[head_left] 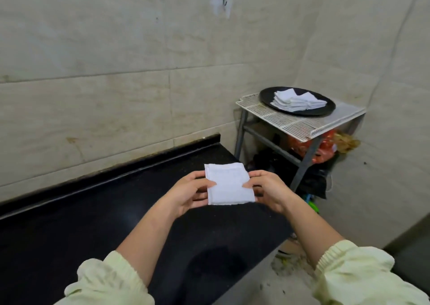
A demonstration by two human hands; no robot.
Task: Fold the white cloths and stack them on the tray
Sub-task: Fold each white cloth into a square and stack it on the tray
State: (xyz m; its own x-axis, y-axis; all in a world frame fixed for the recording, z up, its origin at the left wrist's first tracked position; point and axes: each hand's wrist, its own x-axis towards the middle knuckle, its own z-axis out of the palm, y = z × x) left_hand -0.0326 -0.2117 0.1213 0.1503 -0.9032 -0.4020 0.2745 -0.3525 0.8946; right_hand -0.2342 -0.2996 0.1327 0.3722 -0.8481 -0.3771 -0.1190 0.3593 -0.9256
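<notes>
Sleeves (109,281), cloth (229,183), counter (93,211); rack (290,123) under tray (267,96).

Pale tiled walls (116,48) meet in a corner at far right. A small hook (224,1) sits high on the far wall. A black counter (93,211) runs along that wall. To its right is a grey-legged stand (240,134) with a white wire top (290,124) and orange bags (325,146) beneath. The gritty floor (290,276) shows near right.
</notes>
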